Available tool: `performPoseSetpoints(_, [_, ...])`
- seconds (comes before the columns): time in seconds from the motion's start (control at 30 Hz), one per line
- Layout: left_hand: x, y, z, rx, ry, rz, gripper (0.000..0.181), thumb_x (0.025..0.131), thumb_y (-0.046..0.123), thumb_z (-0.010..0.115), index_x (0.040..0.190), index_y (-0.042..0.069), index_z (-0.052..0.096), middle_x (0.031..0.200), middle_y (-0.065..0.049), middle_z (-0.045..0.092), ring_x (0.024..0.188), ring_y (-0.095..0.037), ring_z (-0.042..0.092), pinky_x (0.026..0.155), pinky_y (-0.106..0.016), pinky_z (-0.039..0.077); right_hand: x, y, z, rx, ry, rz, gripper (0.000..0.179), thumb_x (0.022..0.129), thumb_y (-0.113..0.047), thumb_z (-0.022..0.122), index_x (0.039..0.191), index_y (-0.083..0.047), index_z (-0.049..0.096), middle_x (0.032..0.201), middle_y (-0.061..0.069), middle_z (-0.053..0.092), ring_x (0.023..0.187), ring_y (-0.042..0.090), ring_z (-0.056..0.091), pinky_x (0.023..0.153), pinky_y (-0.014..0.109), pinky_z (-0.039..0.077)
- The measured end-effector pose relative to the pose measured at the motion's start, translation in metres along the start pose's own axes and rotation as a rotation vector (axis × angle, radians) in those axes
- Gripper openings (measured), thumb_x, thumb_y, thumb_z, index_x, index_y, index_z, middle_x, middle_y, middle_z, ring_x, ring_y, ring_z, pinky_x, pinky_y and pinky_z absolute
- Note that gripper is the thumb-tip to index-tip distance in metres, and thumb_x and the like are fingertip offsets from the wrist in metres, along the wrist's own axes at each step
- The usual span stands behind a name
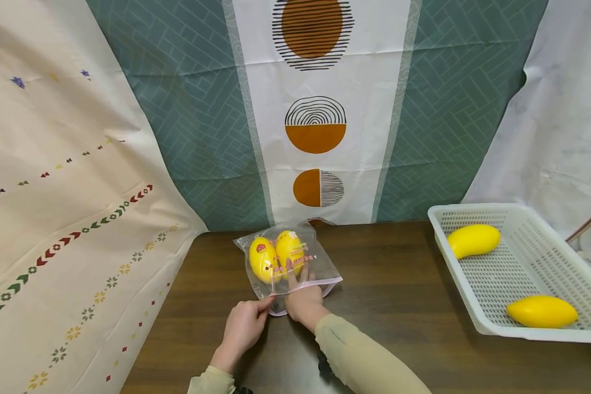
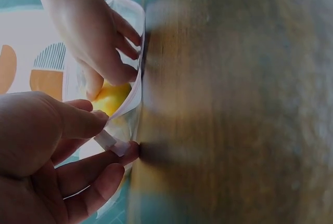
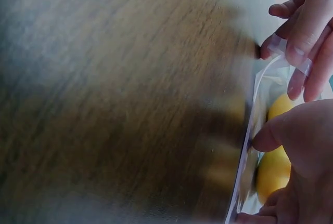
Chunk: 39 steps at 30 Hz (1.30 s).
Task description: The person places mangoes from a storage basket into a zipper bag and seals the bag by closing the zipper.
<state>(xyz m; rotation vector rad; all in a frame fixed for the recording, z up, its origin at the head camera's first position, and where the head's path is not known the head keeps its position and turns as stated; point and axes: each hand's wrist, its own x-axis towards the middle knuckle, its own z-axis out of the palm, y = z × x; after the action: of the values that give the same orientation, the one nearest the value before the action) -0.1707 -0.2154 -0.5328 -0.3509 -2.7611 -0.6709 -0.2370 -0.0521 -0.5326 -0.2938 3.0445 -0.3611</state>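
Note:
A clear zip bag [image 1: 327,269] with pink print and a pink-edged mouth lies flat on the table, its mouth toward me. Two yellow mangoes [image 1: 262,261] sit side by side inside it. My left hand [image 1: 242,327] pinches the left corner of the bag's mouth between thumb and fingers; the left wrist view shows the plastic folded there. Through the open mouth reaches my right hand [image 1: 305,301], fingers extended inside the bag, fingertips right at the nearer end of the right mango [image 1: 289,249]. In the right wrist view its thumb lies along the mouth's edge.
A white perforated plastic basket [image 1: 465,293] stands at the right of the table, holding two more yellow mangoes [image 1: 542,312], one near its back left, one at the front. Patterned cloths [image 1: 197,109] hang behind and beside the dark wooden table [image 1: 389,273].

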Motion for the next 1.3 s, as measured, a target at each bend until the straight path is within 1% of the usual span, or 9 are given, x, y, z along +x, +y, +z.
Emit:
performPoseSetpoints(0.2, [0.000, 0.001, 0.000, 0.005, 0.003, 0.002, 0.038, 0.089, 0.002, 0.082, 0.122, 0.020, 0.084, 0.090, -0.009, 0.081, 0.066, -0.022, 0.071, 0.054, -0.034, 0.046, -0.001, 0.000, -0.002, -0.028, -0.012, 0.002, 0.086, 0.099, -0.035, 0.071, 0.171, -0.021, 0.027, 0.168, 0.031, 0.029, 0.145, 0.046, 0.046, 0.084, 0.051, 0.061])
performPoseSetpoints(0.3, [0.001, 0.001, 0.000, 0.008, 0.002, 0.007, 0.037, 0.089, 0.003, 0.082, 0.122, 0.019, 0.084, 0.090, -0.009, 0.081, 0.066, -0.022, 0.071, 0.054, -0.033, 0.045, -0.001, 0.001, -0.002, -0.023, -0.003, 0.004, 0.080, 0.099, -0.034, 0.071, 0.168, -0.019, 0.034, 0.168, 0.031, 0.030, 0.144, 0.046, 0.048, 0.084, 0.051, 0.061])
performPoseSetpoints(0.43, [0.001, 0.001, 0.001, 0.013, -0.001, 0.011, 0.035, 0.090, 0.003, 0.082, 0.122, 0.019, 0.084, 0.092, -0.008, 0.081, 0.068, -0.023, 0.072, 0.054, -0.034, 0.046, -0.002, 0.003, -0.002, -0.015, 0.017, 0.007, 0.070, 0.097, -0.033, 0.072, 0.161, -0.016, 0.047, 0.168, 0.030, 0.030, 0.142, 0.045, 0.050, 0.080, 0.051, 0.061])
performPoseSetpoints(0.53, [0.002, 0.001, 0.001, 0.015, 0.001, 0.012, 0.035, 0.090, 0.003, 0.083, 0.121, 0.019, 0.084, 0.090, -0.007, 0.081, 0.067, -0.023, 0.072, 0.054, -0.034, 0.046, -0.002, 0.003, -0.001, -0.018, 0.019, 0.005, 0.068, 0.097, -0.033, 0.072, 0.159, -0.016, 0.049, 0.168, 0.029, 0.030, 0.141, 0.044, 0.051, 0.078, 0.050, 0.061])
performPoseSetpoints(0.83, [0.002, 0.000, 0.003, 0.012, -0.012, 0.000, 0.035, 0.090, 0.004, 0.082, 0.122, 0.019, 0.084, 0.086, -0.008, 0.080, 0.063, -0.019, 0.068, 0.053, -0.033, 0.043, -0.002, 0.004, 0.002, -0.042, 0.013, -0.009, 0.072, 0.099, -0.033, 0.069, 0.163, -0.013, 0.043, 0.167, 0.031, 0.031, 0.142, 0.045, 0.050, 0.078, 0.050, 0.062])
performPoseSetpoints(1.03, [0.003, 0.001, 0.003, 0.012, -0.016, -0.005, 0.035, 0.091, 0.004, 0.082, 0.122, 0.019, 0.084, 0.084, -0.007, 0.079, 0.061, -0.018, 0.067, 0.054, -0.033, 0.043, -0.001, 0.007, 0.005, -0.033, 0.030, -0.013, 0.073, 0.099, -0.033, 0.069, 0.164, -0.014, 0.042, 0.167, 0.031, 0.031, 0.142, 0.045, 0.049, 0.075, 0.052, 0.061])
performPoseSetpoints(1.1, [0.004, 0.001, 0.003, 0.010, -0.021, -0.012, 0.035, 0.091, 0.004, 0.082, 0.123, 0.019, 0.084, 0.080, -0.006, 0.078, 0.058, -0.015, 0.063, 0.053, -0.032, 0.041, -0.001, 0.008, 0.005, -0.014, 0.033, -0.011, 0.073, 0.099, -0.033, 0.069, 0.165, -0.015, 0.041, 0.168, 0.030, 0.031, 0.144, 0.044, 0.048, 0.076, 0.052, 0.061])
performPoseSetpoints(1.17, [0.004, 0.002, 0.003, 0.012, -0.023, -0.018, 0.036, 0.091, 0.004, 0.082, 0.123, 0.019, 0.084, 0.076, -0.005, 0.076, 0.056, -0.013, 0.060, 0.052, -0.031, 0.040, -0.003, 0.009, 0.004, 0.017, 0.025, -0.014, 0.075, 0.100, -0.032, 0.069, 0.165, -0.013, 0.039, 0.169, 0.030, 0.028, 0.146, 0.045, 0.045, 0.079, 0.051, 0.062])
performPoseSetpoints(1.3, [0.003, 0.002, 0.001, 0.018, -0.020, -0.022, 0.036, 0.090, 0.004, 0.082, 0.123, 0.019, 0.083, 0.072, -0.003, 0.074, 0.055, -0.013, 0.058, 0.052, -0.032, 0.040, -0.008, 0.010, 0.002, 0.086, -0.006, -0.030, 0.083, 0.099, -0.031, 0.073, 0.166, -0.003, 0.033, 0.169, 0.033, 0.023, 0.152, 0.047, 0.036, 0.093, 0.049, 0.059])
